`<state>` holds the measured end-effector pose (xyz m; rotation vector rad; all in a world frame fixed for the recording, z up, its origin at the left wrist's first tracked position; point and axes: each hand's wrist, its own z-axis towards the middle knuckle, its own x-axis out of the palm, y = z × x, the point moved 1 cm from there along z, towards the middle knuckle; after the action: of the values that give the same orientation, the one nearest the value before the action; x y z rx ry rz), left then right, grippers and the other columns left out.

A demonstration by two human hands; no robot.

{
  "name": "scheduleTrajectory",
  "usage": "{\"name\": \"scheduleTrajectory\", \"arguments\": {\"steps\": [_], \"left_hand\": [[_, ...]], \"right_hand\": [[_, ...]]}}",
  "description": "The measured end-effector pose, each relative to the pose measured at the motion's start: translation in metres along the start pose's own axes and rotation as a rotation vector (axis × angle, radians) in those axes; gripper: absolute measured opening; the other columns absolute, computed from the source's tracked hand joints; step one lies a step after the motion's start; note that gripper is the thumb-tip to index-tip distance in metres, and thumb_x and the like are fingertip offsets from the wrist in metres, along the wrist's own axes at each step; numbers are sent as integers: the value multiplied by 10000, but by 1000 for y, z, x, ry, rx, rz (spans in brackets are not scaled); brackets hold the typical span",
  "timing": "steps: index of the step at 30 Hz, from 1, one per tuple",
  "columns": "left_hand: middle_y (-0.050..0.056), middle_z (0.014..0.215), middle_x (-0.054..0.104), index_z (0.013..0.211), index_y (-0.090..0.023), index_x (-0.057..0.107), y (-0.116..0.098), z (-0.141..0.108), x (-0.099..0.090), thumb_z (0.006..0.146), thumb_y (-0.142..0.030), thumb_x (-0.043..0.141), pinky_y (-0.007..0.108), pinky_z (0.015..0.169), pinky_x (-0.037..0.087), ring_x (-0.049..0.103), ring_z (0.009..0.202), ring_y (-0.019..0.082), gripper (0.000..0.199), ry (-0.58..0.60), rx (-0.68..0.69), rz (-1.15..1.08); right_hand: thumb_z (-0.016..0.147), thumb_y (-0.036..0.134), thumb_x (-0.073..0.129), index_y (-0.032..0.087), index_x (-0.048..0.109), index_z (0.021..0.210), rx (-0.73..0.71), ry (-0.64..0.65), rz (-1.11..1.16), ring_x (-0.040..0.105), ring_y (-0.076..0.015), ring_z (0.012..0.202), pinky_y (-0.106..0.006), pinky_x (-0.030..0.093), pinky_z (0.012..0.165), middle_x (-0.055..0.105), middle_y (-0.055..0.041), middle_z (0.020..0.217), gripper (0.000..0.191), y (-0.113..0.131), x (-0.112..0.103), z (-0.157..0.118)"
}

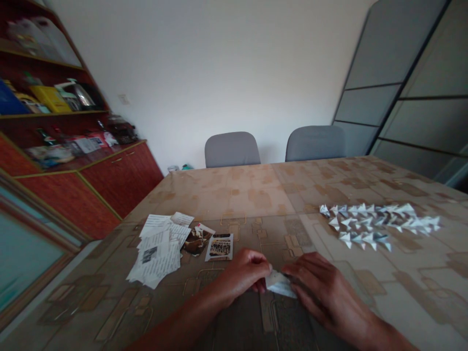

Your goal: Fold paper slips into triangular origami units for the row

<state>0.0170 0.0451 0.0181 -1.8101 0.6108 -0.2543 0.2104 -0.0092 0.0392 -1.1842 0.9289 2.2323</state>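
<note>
A small piece of folded printed paper [281,283] is between my two hands, low over the near part of the table. My left hand [250,270] pinches its left end between thumb and fingers. At the other end, my right hand [321,282] has its fingers closed on the paper's right side, hiding that edge. To the left lies a loose pile of printed paper pieces [157,253]. Beside the pile are a brown picture piece [197,240] and a paper piece with a dark photo [220,247]. Several folded paper shapes [365,236] stand in rows at the right.
The table [256,187] has a brown patterned cover. Two grey chairs [232,148] stand at its far side against a white wall. A red-brown cabinet [117,183] with loaded shelves is on the left, and grey sliding doors [380,63] are on the right.
</note>
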Motion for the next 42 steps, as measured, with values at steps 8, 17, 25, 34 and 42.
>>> {"name": "scheduleTrajectory", "arguments": {"steps": [8,17,25,34,42], "left_hand": [[9,672,597,772,-166,561,-3,1,1,827,-342,506,249,605,419,555,621,139,192,-153,204,168],[1,812,588,791,-190,600,-7,-21,19,891,-185,582,284,675,353,507,757,158,101,-234,973,1103],[-10,768,564,727,-174,560,9,-11,11,904,-260,603,309,642,318,490,756,161,201,-199,966,1289],[-1,778,584,774,-186,577,8,-13,12,850,-245,632,322,659,326,489,768,185,110,-175,848,1300],[-5,762,608,760,-188,604,12,-13,18,888,-219,584,306,702,368,521,752,171,132,-226,811,1166]], "right_hand": [[860,97,442,219,565,943,119,-188,-110,631,-185,695,-299,490,647,670,-33,759,192,-6,10,-1],[786,116,461,209,585,767,332,-148,-65,624,-200,629,-309,487,588,652,-33,682,156,-12,22,-5],[825,63,478,216,680,877,237,-5,44,630,-200,738,-335,460,701,705,-34,772,259,-16,13,-7],[862,104,592,256,681,882,184,116,6,593,-210,830,-343,419,738,658,-22,842,178,-27,8,-7],[789,14,538,249,648,1049,88,111,8,588,-212,890,-356,426,780,648,-38,940,368,-27,2,-8]]}}
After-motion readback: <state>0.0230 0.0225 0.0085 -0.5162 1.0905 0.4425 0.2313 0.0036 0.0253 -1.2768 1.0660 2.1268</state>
